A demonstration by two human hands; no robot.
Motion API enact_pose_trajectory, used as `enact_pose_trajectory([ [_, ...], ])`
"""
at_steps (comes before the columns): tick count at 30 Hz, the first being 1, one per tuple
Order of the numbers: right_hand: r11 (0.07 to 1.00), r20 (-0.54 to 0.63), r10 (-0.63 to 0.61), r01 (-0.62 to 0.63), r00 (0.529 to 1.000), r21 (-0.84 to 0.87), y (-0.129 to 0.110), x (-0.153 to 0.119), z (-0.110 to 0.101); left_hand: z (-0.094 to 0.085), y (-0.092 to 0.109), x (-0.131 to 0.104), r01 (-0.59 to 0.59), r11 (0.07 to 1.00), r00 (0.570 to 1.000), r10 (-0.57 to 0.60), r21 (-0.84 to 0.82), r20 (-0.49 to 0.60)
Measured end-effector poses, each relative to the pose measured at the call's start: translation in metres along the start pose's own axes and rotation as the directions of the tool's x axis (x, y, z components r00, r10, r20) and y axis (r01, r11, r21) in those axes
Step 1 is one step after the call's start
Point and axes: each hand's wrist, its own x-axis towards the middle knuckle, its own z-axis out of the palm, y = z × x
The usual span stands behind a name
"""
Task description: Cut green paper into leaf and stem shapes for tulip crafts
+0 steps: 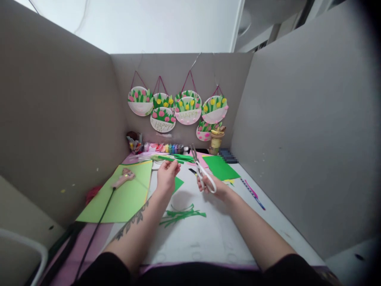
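A: What is the right hand (220,189) holding?

B: It is gripping a pair of metal-bladed scissors with white looped handles (200,167), tips pointing up and away.

A: How are they likely handling?

B: I'm judging them light and stiff, the smooth handles perhaps slipping a little. By the loops is where I'd be taking hold, keeping skin off the blades.

A: And the left hand (167,174)?

B: It is making a narrow pinch beside the scissors, not touching them. A narrow green strip (164,158) is showing just beyond the fingertips, but I'm not managing to tell whether they're gripping it.

A: Where is the loose pile of thin, bright-green paper strips (184,215) lying?

B: Nearer the wearer than both hands. I'm guessing it's feather-light, limp and creasing easily, so I'd be lifting each piece by one end.

A: What is it resting on?

B: A flat white tabletop (220,238). To the left, a pink, pistol-shaped tool (122,179) is lying on a large light-green sheet (127,198).

A: And the room?

B: Grey partition panels (238,67) are enclosing three sides; flower-decorated white plates (188,117) are hanging on the back one, above a row of multicoloured paint bottles (175,149).
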Motion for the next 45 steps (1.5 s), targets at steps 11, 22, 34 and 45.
enact_pose_trajectory([
  [11, 0.937, 0.068, 0.033, -0.008, 0.997, -0.348, 0.016, -0.003, 0.021, -0.018, 0.002, -0.002, 0.003, 0.999, 0.998, 0.0, 0.05, -0.056],
  [22, 0.918, 0.135, 0.066, -0.007, 0.989, -0.398, 0.015, -0.008, 0.026, -0.019, 0.007, -0.004, -0.023, 0.991, 0.998, 0.031, 0.133, -0.062],
  [34, 0.891, 0.195, 0.068, 0.028, 0.979, -0.454, 0.013, -0.007, 0.028, -0.014, 0.013, -0.007, 0.017, 0.998, 0.998, -0.013, 0.055, -0.069],
  [45, 0.892, 0.171, 0.09, -0.003, 0.981, -0.452, 0.005, -0.009, 0.032, -0.014, 0.01, -0.007, 0.047, 0.993, 0.996, -0.039, 0.105, -0.075],
])
